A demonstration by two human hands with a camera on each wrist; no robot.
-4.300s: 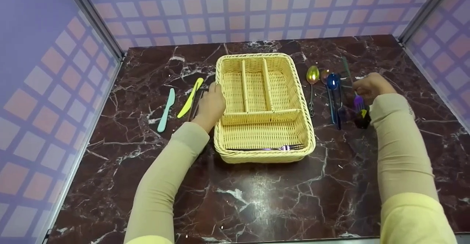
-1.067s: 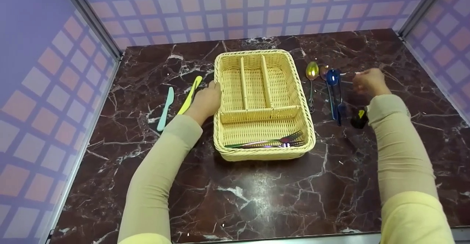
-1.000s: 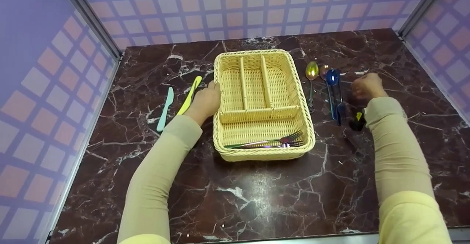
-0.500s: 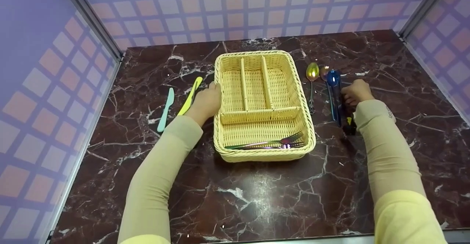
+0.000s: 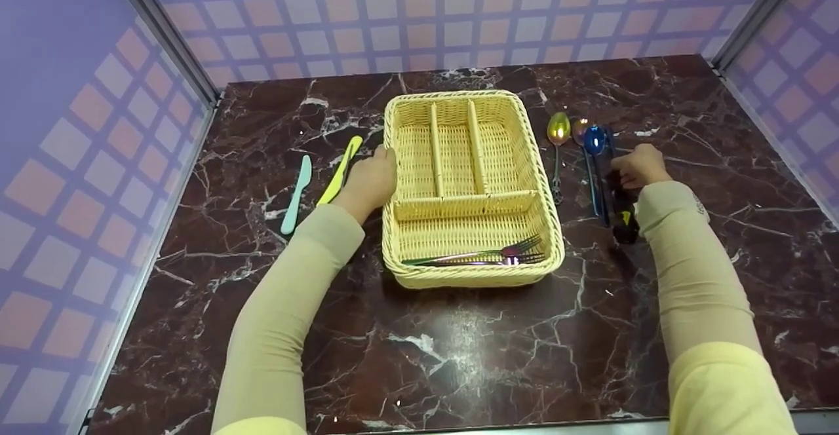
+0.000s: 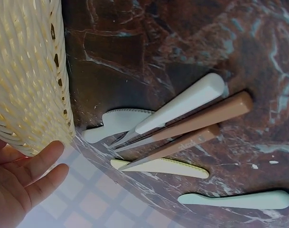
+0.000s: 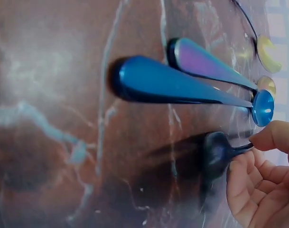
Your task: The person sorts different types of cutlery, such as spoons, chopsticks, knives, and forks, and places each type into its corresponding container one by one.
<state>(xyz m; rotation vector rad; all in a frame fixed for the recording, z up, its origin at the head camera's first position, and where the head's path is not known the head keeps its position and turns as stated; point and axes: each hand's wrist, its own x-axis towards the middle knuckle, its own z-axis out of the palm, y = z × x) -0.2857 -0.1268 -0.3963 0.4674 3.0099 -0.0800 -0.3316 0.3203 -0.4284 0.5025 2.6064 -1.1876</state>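
My left hand [image 5: 372,179] holds the left rim of a pale yellow wicker basket [image 5: 464,278]. In the left wrist view, two fingers of that hand [image 6: 30,183] extend beside the wicker wall [image 6: 25,85]. My right hand [image 5: 639,165], to the basket's right, pinches the thin handle of a dark blue utensil [image 7: 218,156]. Its broad head points toward me, too dark to tell fork from spoon. Left of it lie a blue spoon [image 5: 594,140], a copper-coloured spoon [image 5: 581,131] and a yellow-green spoon [image 5: 558,128]. Two forks [image 5: 518,248] rest in the basket's front compartment.
Left of the basket lie a mint knife [image 5: 298,194], a yellow knife [image 5: 341,170], a white serrated knife [image 6: 118,122], a white-handled utensil [image 6: 182,102] and two brown-handled ones [image 6: 206,116]. Purple panels [image 5: 65,160] stand around the marble table [image 5: 426,356].
A second fork has come into the front compartment since the oldest frame. My right hand has moved left to the dark blue utensil and now pinches it. My left hand stays at the rim.
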